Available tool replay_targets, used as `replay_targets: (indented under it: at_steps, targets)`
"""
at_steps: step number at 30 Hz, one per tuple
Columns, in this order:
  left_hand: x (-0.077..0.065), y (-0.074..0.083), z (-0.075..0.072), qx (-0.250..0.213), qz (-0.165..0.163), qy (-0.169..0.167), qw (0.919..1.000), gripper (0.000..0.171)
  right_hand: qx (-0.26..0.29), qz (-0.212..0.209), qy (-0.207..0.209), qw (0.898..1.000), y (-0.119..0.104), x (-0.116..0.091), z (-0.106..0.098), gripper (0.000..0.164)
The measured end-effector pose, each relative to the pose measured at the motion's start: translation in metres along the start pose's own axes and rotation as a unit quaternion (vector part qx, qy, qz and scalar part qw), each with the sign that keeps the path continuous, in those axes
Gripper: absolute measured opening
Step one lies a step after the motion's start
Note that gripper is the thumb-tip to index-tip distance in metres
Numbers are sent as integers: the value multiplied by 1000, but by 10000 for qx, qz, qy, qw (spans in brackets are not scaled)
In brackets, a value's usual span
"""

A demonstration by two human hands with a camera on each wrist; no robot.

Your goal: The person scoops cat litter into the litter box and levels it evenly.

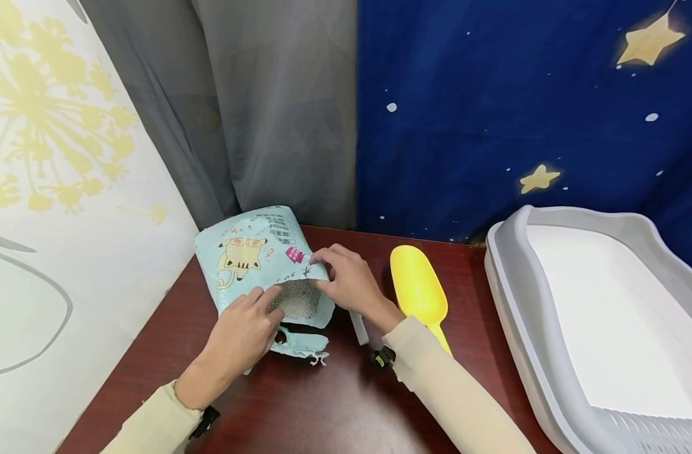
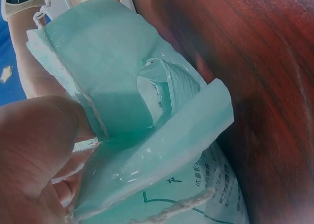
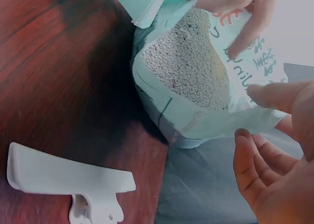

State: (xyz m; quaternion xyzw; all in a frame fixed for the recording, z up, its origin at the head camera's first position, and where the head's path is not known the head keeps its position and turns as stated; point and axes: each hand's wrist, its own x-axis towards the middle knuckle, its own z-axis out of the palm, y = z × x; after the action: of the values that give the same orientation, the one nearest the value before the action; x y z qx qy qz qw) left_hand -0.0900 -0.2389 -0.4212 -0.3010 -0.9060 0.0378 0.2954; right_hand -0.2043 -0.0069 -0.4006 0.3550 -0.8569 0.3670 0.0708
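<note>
A light blue cat litter bag [image 1: 246, 252] with a cartoon cat lies on the table, its cut mouth toward me. Grey granular litter [image 3: 186, 62] fills the opening. My left hand [image 1: 245, 328] grips the left part of the bag's rim, fingers bent over the edge. On the other side, my right hand [image 1: 351, 280] pinches the rim between thumb and fingers. A blue strip with a hole [image 1: 303, 342] and frayed white string hangs at the front of the mouth. In the left wrist view, folded plastic [image 2: 98, 62] hides the litter.
A white bag clip [image 3: 68, 177] lies just right of the bag. Beside my right forearm is a yellow scoop [image 1: 416, 284]. A grey litter box [image 1: 513, 302] stands at the right. Curtains [image 1: 283, 113] hang behind the table, and a patterned white panel [image 1: 68, 252] borders the left.
</note>
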Motion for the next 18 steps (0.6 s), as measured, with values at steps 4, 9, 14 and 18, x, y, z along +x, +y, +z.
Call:
replay_targets:
  at_steps: [4, 9, 14, 18]
  targets:
    - [-1, -1, 0, -3, 37, 30, 10000, 14, 167, 14, -193, 9997, -2, -4, -8, 37]
    - [-3, 0, 1, -105, 28, 129, 9999, 15, 328, 167, -330, 9988, -1, -11, -21, 38]
    - [-3, -1, 2, -195, 40, 215, 9996, 12, 132, 298, -171, 9993, -2, -22, -40, 28]
    - [-1, -1, 3, -283, 5, 202, 9994, 7, -187, 405, 110, 9989, -1, -36, -58, 19]
